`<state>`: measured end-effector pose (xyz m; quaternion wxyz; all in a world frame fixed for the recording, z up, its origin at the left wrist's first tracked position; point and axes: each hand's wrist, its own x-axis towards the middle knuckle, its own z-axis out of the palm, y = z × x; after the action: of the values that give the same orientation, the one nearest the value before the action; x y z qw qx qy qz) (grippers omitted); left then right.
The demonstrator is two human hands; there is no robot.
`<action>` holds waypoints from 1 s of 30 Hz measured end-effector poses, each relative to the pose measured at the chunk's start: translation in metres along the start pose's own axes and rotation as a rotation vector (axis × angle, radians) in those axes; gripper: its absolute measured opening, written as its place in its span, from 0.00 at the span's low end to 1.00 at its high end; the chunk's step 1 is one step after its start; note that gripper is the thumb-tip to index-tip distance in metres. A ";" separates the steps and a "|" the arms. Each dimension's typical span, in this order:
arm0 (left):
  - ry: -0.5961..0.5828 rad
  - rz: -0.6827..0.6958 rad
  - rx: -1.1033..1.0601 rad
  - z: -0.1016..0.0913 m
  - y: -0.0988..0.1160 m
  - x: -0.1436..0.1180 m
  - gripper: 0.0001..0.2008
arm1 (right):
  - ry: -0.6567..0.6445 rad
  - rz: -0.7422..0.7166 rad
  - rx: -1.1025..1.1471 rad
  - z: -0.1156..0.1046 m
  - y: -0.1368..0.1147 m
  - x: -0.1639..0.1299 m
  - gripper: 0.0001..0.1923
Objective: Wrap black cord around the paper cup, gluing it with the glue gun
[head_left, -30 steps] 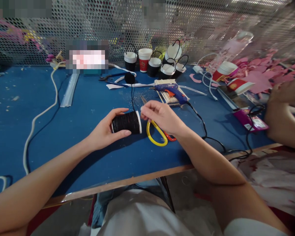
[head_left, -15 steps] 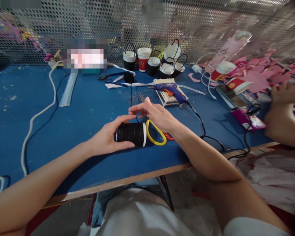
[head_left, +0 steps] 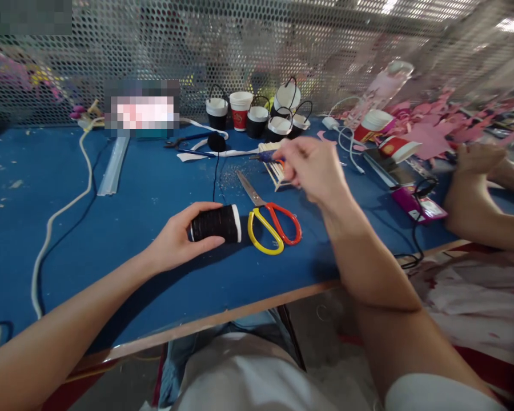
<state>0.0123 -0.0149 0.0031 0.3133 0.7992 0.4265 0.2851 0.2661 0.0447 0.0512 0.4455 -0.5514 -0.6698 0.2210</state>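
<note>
My left hand (head_left: 182, 234) is wrapped round a spool of black thread (head_left: 216, 224) with white ends, lying sideways just over the table. A black strand runs from the spool up to a round black piece (head_left: 216, 141). My right hand (head_left: 312, 168), slightly blurred, has its fingers curled in front of a blue glue gun (head_left: 266, 156). It hides most of the gun, and I cannot make out what its fingers hold. Between the hands lie scissors (head_left: 257, 200) with one yellow and one red handle, blades slightly apart.
Black-and-white cups with handles (head_left: 257, 121) and a red paper cup (head_left: 240, 111) stand along the mesh panel (head_left: 188, 57). Pliers (head_left: 184, 140) lie behind the spool. A white cord (head_left: 49, 228) crosses the left side. Another person's foot (head_left: 471, 188) rests at right near a purple packet (head_left: 417, 204).
My right hand has moved away from the spool, right and up to the glue gun, and its fingers have curled. The scissors are uncovered. My left hand still holds the spool.
</note>
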 end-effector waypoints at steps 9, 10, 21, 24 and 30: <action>0.055 -0.076 -0.112 -0.002 -0.009 0.004 0.28 | -0.215 0.078 -0.820 -0.028 0.053 0.036 0.04; 0.059 -0.075 -0.112 -0.002 -0.010 0.004 0.28 | -0.197 0.074 -0.826 -0.024 0.057 0.035 0.04; 0.097 -0.074 -0.096 -0.005 -0.011 0.005 0.28 | 0.086 0.158 -0.416 -0.020 0.059 0.029 0.19; 0.122 -0.054 -0.085 -0.006 -0.013 0.005 0.28 | -0.018 0.106 -0.116 -0.018 0.039 0.021 0.15; 0.190 0.042 0.027 -0.010 -0.017 0.006 0.27 | -0.291 0.067 0.105 -0.011 0.004 -0.013 0.11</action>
<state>-0.0001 0.0003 -0.0018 0.2546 0.7812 0.4415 0.3605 0.2770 0.0312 0.0488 0.3643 -0.5116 -0.6959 0.3483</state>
